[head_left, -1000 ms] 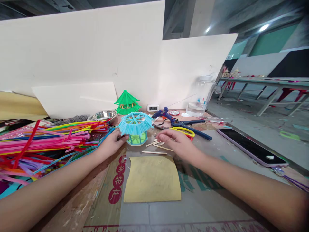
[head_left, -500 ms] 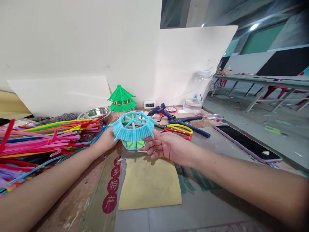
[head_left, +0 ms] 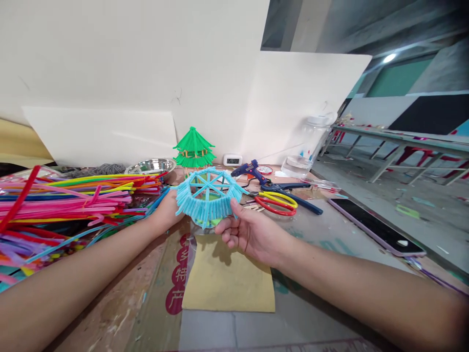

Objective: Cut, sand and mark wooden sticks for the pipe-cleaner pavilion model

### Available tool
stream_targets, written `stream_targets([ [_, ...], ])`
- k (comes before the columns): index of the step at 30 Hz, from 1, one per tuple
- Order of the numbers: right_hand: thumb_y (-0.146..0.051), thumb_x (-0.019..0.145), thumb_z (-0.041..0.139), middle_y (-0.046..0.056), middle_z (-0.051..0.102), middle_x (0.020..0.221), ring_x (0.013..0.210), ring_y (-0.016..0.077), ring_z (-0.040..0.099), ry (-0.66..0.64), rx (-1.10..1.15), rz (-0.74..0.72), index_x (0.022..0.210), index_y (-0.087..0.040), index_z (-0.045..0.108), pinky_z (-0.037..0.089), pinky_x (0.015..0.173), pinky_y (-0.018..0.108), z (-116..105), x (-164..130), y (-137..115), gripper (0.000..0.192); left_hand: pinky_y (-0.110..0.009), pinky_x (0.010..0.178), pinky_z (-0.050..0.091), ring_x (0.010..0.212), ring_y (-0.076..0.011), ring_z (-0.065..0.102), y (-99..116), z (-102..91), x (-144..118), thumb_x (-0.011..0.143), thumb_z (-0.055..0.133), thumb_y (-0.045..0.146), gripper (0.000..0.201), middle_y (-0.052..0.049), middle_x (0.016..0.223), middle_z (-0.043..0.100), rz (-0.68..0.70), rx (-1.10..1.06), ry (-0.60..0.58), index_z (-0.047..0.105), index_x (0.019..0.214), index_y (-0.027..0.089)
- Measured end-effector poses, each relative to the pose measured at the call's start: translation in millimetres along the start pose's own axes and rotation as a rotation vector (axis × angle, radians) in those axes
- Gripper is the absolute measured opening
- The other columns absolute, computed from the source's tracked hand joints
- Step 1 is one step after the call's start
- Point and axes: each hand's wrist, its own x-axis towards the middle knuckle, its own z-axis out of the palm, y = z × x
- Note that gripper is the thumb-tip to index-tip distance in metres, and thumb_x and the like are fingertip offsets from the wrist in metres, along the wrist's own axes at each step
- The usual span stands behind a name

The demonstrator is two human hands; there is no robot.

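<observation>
The light-blue pipe-cleaner pavilion roof with spoked frame and fringed rim (head_left: 207, 198) is held clear of the table, above the yellow paper sheet (head_left: 229, 278). The right hand (head_left: 249, 232) grips it from beneath, thumb on the fringe and fingers curled under, apparently bearing its weight. The left hand (head_left: 167, 211) clasps the opposite rim, seemingly to steady it level. A heap of coloured pipe cleaners (head_left: 73, 205) lies just beside the left hand; yellow-and-red scissors (head_left: 276, 203) lie near the right.
</observation>
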Motion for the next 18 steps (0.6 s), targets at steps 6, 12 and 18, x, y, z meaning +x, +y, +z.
stream_targets([
  [6, -0.032, 0.103, 0.042, 0.006, 0.072, 0.064, 0.046, 0.0077, 0.060, 0.018, -0.009, -0.019, 0.068, -0.010, 0.066, 0.045, 0.043, 0.016, -2.4, 0.5, 4.0, 0.048, -0.048, 0.105, 0.049, 0.113, -0.0301, 0.065, -0.9, 0.4, 0.3, 0.088, 0.059, 0.044, 0.038, -0.007, 0.125, 0.070, -0.004, 0.024, -0.008, 0.070, 0.118, 0.022],
  [12, -0.035, 0.102, 0.046, 0.009, 0.074, 0.070, 0.050, 0.0090, 0.062, -0.023, -0.034, -0.038, 0.072, -0.010, 0.068, 0.048, 0.046, 0.018, -5.6, -1.8, 4.5, 0.044, -0.046, 0.106, 0.048, 0.112, -0.0291, 0.065, 3.2, -2.4, -5.0, 0.087, 0.058, 0.038, 0.032, -0.007, 0.117, 0.073, 0.009, 0.094, -0.025, 0.072, 0.112, 0.023],
  [18, -0.040, 0.101, 0.046, 0.006, 0.071, 0.065, 0.050, 0.0101, 0.063, 0.054, -0.007, -0.072, 0.073, -0.014, 0.061, 0.049, 0.047, 0.018, -6.2, -2.7, 4.0, 0.041, -0.045, 0.105, 0.048, 0.113, -0.0277, 0.064, -1.4, -0.3, 3.0, 0.089, 0.055, 0.040, 0.044, -0.007, 0.127, 0.069, 0.017, 0.134, -0.015, 0.062, 0.129, 0.022],
])
